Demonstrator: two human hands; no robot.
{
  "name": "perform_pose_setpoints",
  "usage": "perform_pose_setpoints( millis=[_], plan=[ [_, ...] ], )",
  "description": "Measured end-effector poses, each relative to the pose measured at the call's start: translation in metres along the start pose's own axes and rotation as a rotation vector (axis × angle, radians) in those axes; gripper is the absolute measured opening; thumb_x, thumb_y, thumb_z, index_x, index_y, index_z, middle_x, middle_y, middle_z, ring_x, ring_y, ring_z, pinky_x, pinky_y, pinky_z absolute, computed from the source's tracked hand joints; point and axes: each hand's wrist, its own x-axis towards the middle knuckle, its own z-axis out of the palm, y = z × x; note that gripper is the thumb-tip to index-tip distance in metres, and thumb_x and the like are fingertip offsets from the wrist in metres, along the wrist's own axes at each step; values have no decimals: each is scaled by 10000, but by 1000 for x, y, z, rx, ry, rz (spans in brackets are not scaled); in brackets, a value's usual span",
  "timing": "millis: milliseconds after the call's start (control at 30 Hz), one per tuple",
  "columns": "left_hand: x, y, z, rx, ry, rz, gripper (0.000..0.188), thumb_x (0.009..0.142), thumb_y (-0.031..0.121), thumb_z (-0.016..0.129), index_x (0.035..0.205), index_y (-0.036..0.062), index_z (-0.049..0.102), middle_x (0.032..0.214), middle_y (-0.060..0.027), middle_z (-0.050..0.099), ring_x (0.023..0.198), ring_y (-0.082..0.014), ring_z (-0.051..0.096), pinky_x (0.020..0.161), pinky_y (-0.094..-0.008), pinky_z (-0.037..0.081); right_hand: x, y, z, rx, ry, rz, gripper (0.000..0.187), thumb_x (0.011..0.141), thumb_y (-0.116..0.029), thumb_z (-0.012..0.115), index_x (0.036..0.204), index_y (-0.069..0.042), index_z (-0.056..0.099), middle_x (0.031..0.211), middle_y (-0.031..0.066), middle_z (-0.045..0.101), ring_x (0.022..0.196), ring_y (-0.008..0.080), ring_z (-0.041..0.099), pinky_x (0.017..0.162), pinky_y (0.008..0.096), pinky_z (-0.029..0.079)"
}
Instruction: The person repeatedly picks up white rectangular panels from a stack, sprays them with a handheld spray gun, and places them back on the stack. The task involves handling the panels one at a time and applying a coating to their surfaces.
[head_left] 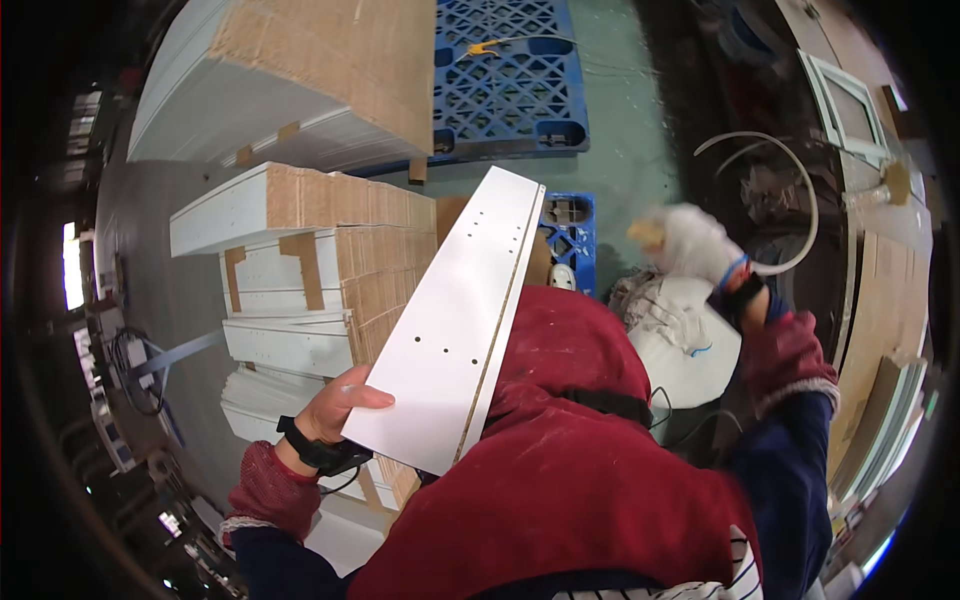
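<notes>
A long white panel (455,310) stands tilted in front of me, with several small drilled holes and a narrow groove along its right edge. My left hand (342,402), bare, grips its lower left corner, with the thumb on the white face. Off to the right, my right hand (690,243) is covered by a white glove or cloth with a blue edge at the wrist. Motion smears it, and a yellowish patch shows at its tip; whether it holds something cannot be made out. Just below it lies a heap of crumpled white cloth (668,312) on a pale surface.
Stacks of white panels with brown edges (385,270) stand at left, beside a taller stack (310,60) farther back. A blue plastic pallet (510,85) bears a yellow air gun (483,48). A pale hose (808,200) curves at right, near boards (885,430) along the side.
</notes>
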Motion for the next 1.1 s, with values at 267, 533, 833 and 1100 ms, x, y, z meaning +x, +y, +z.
perform_pose_setpoints(
  millis=[267, 533, 833, 1100],
  plan=[
    [26, 13, 4, 3, -36, -80, 521, 759, 145, 553, 1207, -94, 439, 1119, -180, 561, 984, -228, 582, 848, -296, 456, -17, 42, 46, 268, -55, 124, 344, 704, -237, 691, 1008, -91, 619, 808, 115, 643, 753, 252, 617, 711, 332, 489],
    [84, -18, 17, -304, 266, 69, 346, 859, 140, 493, 1127, -78, 476, 1014, -192, 596, 934, -242, 610, 684, -303, 538, -58, 9, 67, 669, 43, -98, 294, 747, -167, 663, 1023, -78, 618, 894, 115, 652, 780, 251, 632, 664, 306, 500],
    [94, -27, 10, -938, -385, 170, 274, 895, 152, 443, 1060, -51, 523, 957, -224, 624, 791, -284, 645, 440, -281, 490, -58, -12, 60, 544, 15, -40, 367, 736, -158, 693, 1077, -69, 592, 916, 100, 641, 851, 211, 613, 755, 290, 472],
    [11, -42, 6, -658, 50, 250, 470, 828, 152, 505, 1225, -73, 392, 1117, -220, 537, 960, -297, 597, 764, -358, 526, -43, 0, 67, 837, -241, 272, 355, 724, -151, 697, 1050, -54, 597, 883, 109, 632, 707, 195, 599, 633, 316, 487]
  ],
)
